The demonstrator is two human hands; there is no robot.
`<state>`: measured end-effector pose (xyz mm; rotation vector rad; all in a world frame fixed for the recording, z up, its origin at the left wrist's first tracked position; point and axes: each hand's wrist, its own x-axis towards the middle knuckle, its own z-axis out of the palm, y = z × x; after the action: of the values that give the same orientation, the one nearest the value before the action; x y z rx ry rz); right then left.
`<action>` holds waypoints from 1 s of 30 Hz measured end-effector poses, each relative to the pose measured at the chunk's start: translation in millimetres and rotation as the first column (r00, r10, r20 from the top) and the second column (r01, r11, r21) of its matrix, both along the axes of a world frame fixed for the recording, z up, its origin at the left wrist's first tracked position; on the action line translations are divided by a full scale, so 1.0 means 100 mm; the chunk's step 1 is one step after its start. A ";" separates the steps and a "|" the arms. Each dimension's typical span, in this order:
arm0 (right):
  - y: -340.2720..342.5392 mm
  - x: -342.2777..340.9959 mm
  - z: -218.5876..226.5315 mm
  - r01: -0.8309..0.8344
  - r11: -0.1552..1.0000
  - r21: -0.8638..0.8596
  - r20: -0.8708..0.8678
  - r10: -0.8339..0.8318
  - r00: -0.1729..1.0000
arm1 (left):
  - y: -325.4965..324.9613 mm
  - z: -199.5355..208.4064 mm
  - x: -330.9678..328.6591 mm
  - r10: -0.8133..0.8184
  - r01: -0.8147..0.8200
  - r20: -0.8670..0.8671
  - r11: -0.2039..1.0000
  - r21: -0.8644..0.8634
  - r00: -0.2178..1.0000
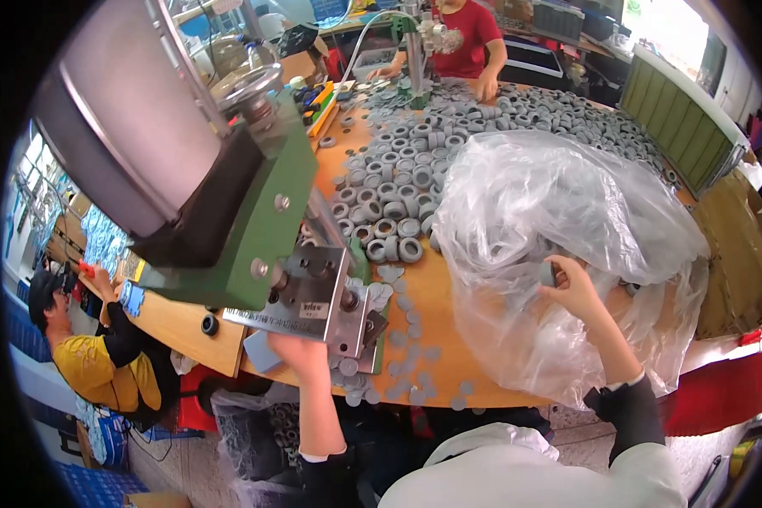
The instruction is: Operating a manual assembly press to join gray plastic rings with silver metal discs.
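My right hand (574, 289) pinches a small grey ring (548, 273) between thumb and fingertips, in front of a large clear plastic bag (559, 199). At the left, my left hand (300, 354) reaches under the steel head of a green bench press (313, 292). Its fingers are hidden by the press, so what they touch cannot be made out. Flat grey discs (406, 360) lie scattered on the table just right of the press. Beyond them spreads a big heap of grey rings (398, 182).
A co-worker in a red shirt (470, 38) handles parts across the wooden table (516, 377). Another person in a yellow shirt (102, 368) sits at the left. A cardboard box (741, 254) and a green crate (677, 123) bound the right side. One dark ring (210, 324) lies left of the press.
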<state>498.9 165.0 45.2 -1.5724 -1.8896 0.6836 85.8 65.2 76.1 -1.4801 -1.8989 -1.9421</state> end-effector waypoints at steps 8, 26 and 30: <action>-0.62 -1.74 0.73 -0.609 0.781 0.137 -0.374 0.610 0.698 | -0.51 -0.33 -0.05 0.226 -0.240 0.168 0.968 0.068 0.960; -0.77 -3.04 0.63 -0.465 0.863 0.197 -0.375 0.505 0.778 | -0.53 -1.04 -1.10 0.103 -0.445 -0.532 0.692 -0.569 0.840; -0.94 -2.56 0.50 -0.534 0.844 0.041 -0.523 0.474 0.708 | -0.53 -1.20 -1.10 0.148 -0.471 -0.532 0.692 -0.547 0.834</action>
<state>243.2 71.3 95.5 -0.7713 -1.8682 1.3278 -24.0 12.3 -43.7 -1.3934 -2.4926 -0.6747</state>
